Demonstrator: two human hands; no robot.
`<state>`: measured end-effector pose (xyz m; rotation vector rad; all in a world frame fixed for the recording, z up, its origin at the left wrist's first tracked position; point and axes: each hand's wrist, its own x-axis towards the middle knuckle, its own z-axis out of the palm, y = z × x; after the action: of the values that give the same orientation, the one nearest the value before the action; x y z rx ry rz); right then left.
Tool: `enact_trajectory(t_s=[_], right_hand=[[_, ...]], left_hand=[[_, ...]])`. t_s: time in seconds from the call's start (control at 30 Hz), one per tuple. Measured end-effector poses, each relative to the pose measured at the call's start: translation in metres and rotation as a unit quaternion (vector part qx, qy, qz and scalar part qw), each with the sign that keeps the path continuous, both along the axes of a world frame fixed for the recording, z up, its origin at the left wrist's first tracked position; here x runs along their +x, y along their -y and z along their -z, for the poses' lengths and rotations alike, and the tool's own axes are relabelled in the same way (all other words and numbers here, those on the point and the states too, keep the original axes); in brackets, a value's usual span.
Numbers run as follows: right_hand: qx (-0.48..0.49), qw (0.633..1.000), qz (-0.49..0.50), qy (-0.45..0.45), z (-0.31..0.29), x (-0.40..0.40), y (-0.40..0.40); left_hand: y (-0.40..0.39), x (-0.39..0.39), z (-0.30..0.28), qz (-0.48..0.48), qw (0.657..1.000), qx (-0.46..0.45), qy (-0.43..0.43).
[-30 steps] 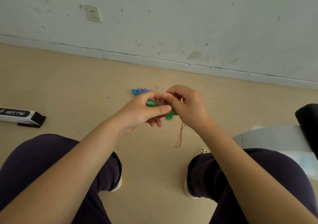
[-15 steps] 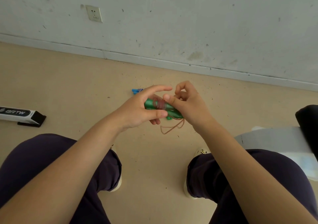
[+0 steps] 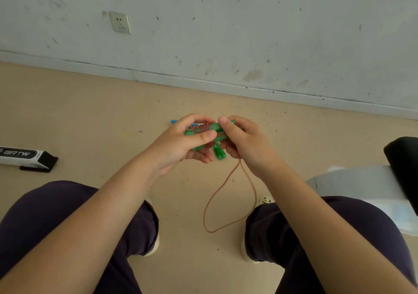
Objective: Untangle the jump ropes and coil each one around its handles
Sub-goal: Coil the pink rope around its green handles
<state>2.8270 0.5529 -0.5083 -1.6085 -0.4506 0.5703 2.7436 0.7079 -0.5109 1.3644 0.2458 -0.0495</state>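
We see the green handles (image 3: 214, 133) of a jump rope held side by side above the floor (image 3: 90, 122), between the knees and the wall. Turns of the brown rope (image 3: 228, 194) are wound around their middle, and a long loop of it hangs down from under the right hand, its bottom lying between the two feet.

The left hand (image 3: 181, 144) has its grip closed on the handles, thumb across the front and fingers curled over the top. The right hand (image 3: 246, 142) grips the handles' right end, thumb laid along the top.

Just behind the left hand, a second jump rope with blue handles (image 3: 175, 121) lies on the floor, mostly hidden. A white and black box (image 3: 24, 157) marked BRTW lies well apart at the left. A wall socket (image 3: 119, 22) sits above the skirting.
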Motion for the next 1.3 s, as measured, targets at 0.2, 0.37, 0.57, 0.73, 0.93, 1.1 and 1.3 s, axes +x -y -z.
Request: enact_trajectory(t_s=[0.2,0.37,0.57,0.73,0.93,1.1,1.3], right_hand=[[-0.009,1.000,-0.019,0.012,-0.007,0.002,0.004],[-0.054,0.997,-0.027,0.039,-0.001,0.005,0.005],[0.017,0.998,-0.058,-0.012,-0.001,0.006,0.002],[-0.038,0.997,-0.072,0.019,0.002,0.003,0.000],[-0.075,0.990,-0.077,0.087,-0.002,0.000,-0.001],[-0.072,0.982,-0.104,0.142,-0.008,-0.005,0.002],[-0.112,0.957,-0.095,0.249,-0.016,0.007,0.014]], left_hand=[[-0.007,-0.003,-0.003,0.097,0.993,0.051,-0.036],[-0.007,-0.003,-0.003,0.105,0.984,0.134,-0.047],[-0.001,0.000,0.002,0.001,0.993,0.120,0.008],[-0.002,0.002,-0.002,-0.101,0.990,0.091,0.028],[-0.009,0.002,0.000,-0.135,0.980,0.144,0.036],[-0.014,0.003,0.005,-0.134,0.975,0.178,0.017],[-0.011,0.000,0.002,0.026,0.979,0.198,-0.032]])
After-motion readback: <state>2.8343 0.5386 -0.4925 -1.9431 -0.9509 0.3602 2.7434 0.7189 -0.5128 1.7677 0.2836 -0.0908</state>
